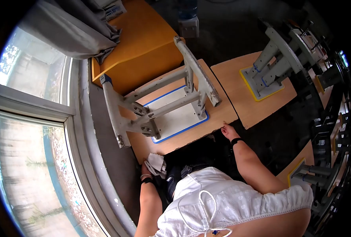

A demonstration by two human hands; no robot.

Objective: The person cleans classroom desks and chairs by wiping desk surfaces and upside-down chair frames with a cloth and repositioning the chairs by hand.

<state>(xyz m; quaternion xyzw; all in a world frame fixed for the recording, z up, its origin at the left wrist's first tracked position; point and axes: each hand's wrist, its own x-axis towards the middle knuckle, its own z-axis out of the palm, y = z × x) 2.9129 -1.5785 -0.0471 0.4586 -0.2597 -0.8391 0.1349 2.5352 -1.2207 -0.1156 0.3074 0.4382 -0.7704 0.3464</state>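
Observation:
My left hand [145, 169] is at the near left corner of a wooden desk [175, 144], closed on a pale grey cloth [156, 163] that hangs over the edge. My right hand [227, 130] is at the desk's near right corner, a finger towards the edge; whether it grips anything is hard to make out. On the desk an upturned stool [159, 110] rests on its blue-edged seat, with its grey metal legs in the air.
Windows [29, 158] and a wall run along the left. A grey curtain [72, 31] hangs by an orange cabinet [143, 31]. On the adjoining desk [238, 106] stands another upturned stool [268, 85] with a yellow edge. More desks and stools fill the right side.

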